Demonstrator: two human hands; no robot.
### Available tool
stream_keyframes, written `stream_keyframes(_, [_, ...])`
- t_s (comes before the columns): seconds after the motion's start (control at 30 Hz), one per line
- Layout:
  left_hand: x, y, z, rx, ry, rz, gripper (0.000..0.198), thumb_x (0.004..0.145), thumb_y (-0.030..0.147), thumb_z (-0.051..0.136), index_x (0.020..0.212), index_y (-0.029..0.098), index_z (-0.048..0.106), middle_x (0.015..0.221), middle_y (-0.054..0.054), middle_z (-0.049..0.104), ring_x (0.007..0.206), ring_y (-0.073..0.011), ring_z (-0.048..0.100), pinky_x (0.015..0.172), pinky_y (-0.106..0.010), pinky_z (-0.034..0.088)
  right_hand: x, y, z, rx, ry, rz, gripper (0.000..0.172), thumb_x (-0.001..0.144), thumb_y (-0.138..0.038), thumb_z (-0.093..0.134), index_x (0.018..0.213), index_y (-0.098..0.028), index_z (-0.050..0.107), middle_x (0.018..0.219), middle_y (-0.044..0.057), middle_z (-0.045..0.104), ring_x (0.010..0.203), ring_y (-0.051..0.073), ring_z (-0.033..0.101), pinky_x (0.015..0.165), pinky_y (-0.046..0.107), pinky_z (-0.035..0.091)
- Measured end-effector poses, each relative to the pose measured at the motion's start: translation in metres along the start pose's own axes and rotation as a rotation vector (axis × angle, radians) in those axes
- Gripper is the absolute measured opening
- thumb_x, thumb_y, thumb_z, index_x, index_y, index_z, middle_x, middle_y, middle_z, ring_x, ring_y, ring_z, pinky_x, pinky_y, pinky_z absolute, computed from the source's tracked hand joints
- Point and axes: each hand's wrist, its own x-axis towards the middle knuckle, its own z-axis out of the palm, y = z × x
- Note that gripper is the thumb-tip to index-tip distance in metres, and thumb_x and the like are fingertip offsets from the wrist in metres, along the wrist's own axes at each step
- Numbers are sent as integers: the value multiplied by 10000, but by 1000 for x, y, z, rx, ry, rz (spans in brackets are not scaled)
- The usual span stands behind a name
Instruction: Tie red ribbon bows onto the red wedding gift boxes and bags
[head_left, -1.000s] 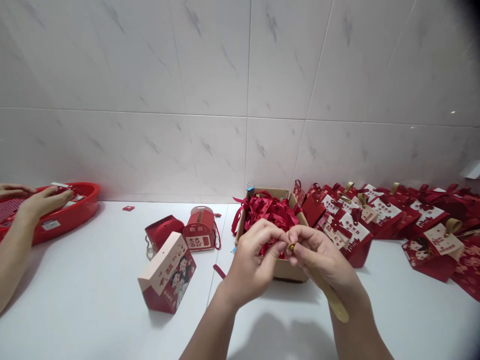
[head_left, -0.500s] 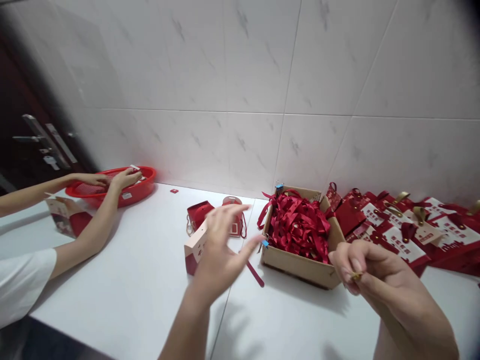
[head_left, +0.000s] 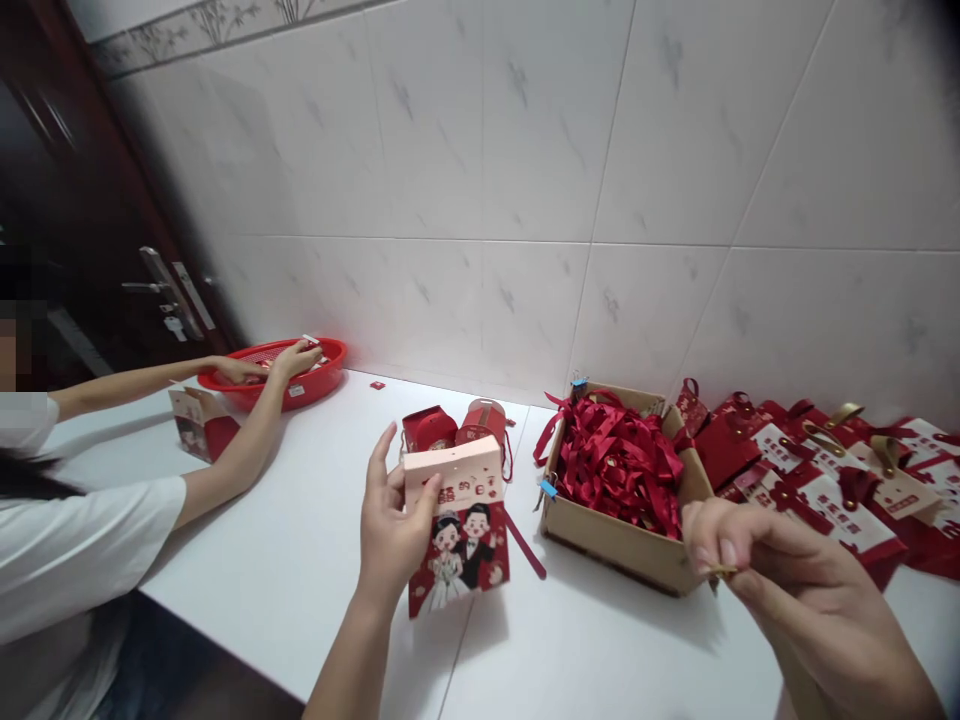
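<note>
My left hand [head_left: 394,530] grips a small red and cream gift box [head_left: 461,550] by its left side, thumb across the front. The box front shows a cartoon bride and groom, and its lower edge seems lifted off the table. My right hand [head_left: 802,600] pinches a small gold-coloured piece [head_left: 721,570] between thumb and fingertips; its exact kind is too small to tell. That hand hovers by the front right corner of a cardboard box [head_left: 615,545] filled with dark red ribbons [head_left: 615,465]. Behind the gift box stand a red box [head_left: 429,428] and a red round container [head_left: 482,420].
A red strip [head_left: 526,548] lies on the white table [head_left: 315,520]. Several finished-looking red gift bags [head_left: 832,500] crowd the right side. At left, a co-worker reaches into a red basket [head_left: 300,390], with another gift box [head_left: 201,420] by their arm. Behind is a tiled wall.
My left hand, spread open over the gift box before, has closed on it and turned its printed front toward me. My right hand keeps its pinch. The view has swung left.
</note>
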Motion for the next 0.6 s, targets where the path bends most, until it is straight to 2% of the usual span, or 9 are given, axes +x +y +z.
stream_keyframes(0.07, [-5, 28, 6, 5, -138, 77, 608, 789, 322, 634, 1351, 279, 405, 1112, -71, 645, 943, -216, 657, 734, -307, 581, 3, 0, 6, -30, 62, -26, 74, 845, -256, 611, 782, -247, 575, 992, 29, 582, 988, 185, 521, 800, 276, 409])
stream_keyframes(0.13, [-7, 49, 15, 38, -304, 92, 388, 830, 330, 591, 1198, 230, 522, 1067, -80, 642, 885, -209, 658, 665, -292, 578, 7, -2, 12, -56, 82, -64, 103, 816, -276, 649, 744, -244, 582, 1208, 20, 551, 1200, 222, 437, 910, 303, 374])
stream_keyframes(0.2, [-7, 63, 28, 72, -462, 120, 236, 868, 329, 538, 1068, 205, 557, 965, -72, 639, 806, -193, 648, 617, -290, 563, 11, -6, 20, -67, 87, -86, 129, 791, -289, 676, 708, -239, 591, 1342, 3, 492, 1323, 255, 329, 984, 346, 335])
stream_keyframes(0.27, [-6, 71, 41, 160, -576, 212, 151, 882, 307, 513, 971, 204, 578, 919, -61, 611, 811, -187, 620, 642, -301, 548, 14, -11, 27, -54, 107, -88, 145, 778, -302, 685, 682, -235, 600, 1384, 1, 469, 1357, 272, 292, 1006, 379, 331])
stream_keyframes(0.33, [-5, 74, 54, 239, -618, 330, 111, 877, 276, 513, 898, 207, 597, 999, -70, 581, 933, -204, 585, 717, -314, 534, 16, -15, 33, -25, 138, -79, 144, 774, -303, 686, 672, -235, 610, 1401, 4, 454, 1357, 278, 302, 983, 388, 374])
stream_keyframes(0.4, [-5, 75, 63, 225, -633, 370, 98, 874, 252, 510, 865, 203, 595, 1077, -75, 570, 1021, -213, 558, 758, -313, 524, 18, -17, 37, -6, 161, -53, 133, 779, -294, 678, 677, -237, 614, 1418, 1, 432, 1349, 275, 322, 938, 377, 426])
stream_keyframes(0.43, [-6, 73, 67, 191, -646, 355, 98, 877, 246, 502, 857, 199, 586, 1054, -72, 588, 996, -205, 572, 742, -302, 523, 19, -17, 38, -11, 169, -40, 126, 782, -290, 673, 684, -239, 614, 1424, -1, 424, 1344, 272, 331, 927, 375, 438])
stream_keyframes(0.5, [-9, 69, 74, 117, -666, 285, 104, 885, 254, 489, 839, 190, 558, 875, -46, 627, 818, -170, 611, 646, -267, 514, 21, -15, 37, -67, 180, -15, 117, 793, -291, 662, 698, -241, 616, 1430, 0, 412, 1339, 272, 339, 943, 396, 434])
stream_keyframes(0.6, [-15, 61, 83, 48, -628, 205, 120, 886, 281, 491, 819, 188, 528, 653, 4, 582, 575, -125, 561, 478, -217, 439, 26, -8, 36, -256, 175, 7, 116, 817, -311, 636, 725, -241, 632, 1438, 20, 395, 1349, 286, 313, 1016, 477, 365])
